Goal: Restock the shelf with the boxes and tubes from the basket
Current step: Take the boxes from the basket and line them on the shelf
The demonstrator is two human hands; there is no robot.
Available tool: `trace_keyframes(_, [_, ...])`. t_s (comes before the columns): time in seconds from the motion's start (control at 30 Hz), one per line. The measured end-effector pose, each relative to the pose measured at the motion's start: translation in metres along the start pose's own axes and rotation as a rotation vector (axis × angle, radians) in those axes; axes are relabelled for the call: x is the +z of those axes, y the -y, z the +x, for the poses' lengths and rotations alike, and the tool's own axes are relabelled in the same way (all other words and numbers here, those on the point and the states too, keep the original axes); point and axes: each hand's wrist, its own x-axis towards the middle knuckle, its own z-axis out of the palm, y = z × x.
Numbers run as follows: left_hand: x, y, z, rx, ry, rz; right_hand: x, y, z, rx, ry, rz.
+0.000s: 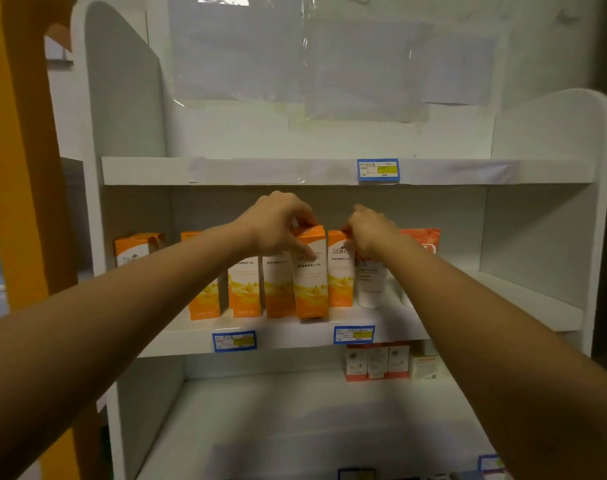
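A row of several tall orange-and-white boxes stands on the middle shelf (502, 306) of a white unit. My left hand (277, 223) grips the top of one orange box (310, 282), which leans slightly forward of the row. My right hand (369, 232) pinches the top of the neighbouring orange box (340, 278). Just to the right, a white tube (371, 285) stands upright, and a red-orange pack (421, 237) shows behind my right wrist. No basket is in view.
The top shelf (260, 171) carries a blue price tag (378, 170). Small red-and-white boxes (376, 362) stand at the back right of the lower shelf (295, 427). An orange pillar (18, 150) rises at the left. Two more orange boxes (137, 247) stand far left.
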Motion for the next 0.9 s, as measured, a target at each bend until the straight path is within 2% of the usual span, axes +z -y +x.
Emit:
trace_keyframes(0.13, [0.004,-0.003,0.007,0.020,-0.001,-0.017,0.008,-0.002,0.000,-0.040,-0.065,-0.080])
trace_keyframes(0.47, [0.021,-0.019,0.034,0.013,0.009,-0.062,-0.009,-0.041,-0.017,-0.029,-0.127,-0.065])
trace_keyframes(0.9, [0.057,-0.020,0.064,-0.024,0.023,0.241,-0.014,-0.057,-0.027,-0.075,-0.128,-0.043])
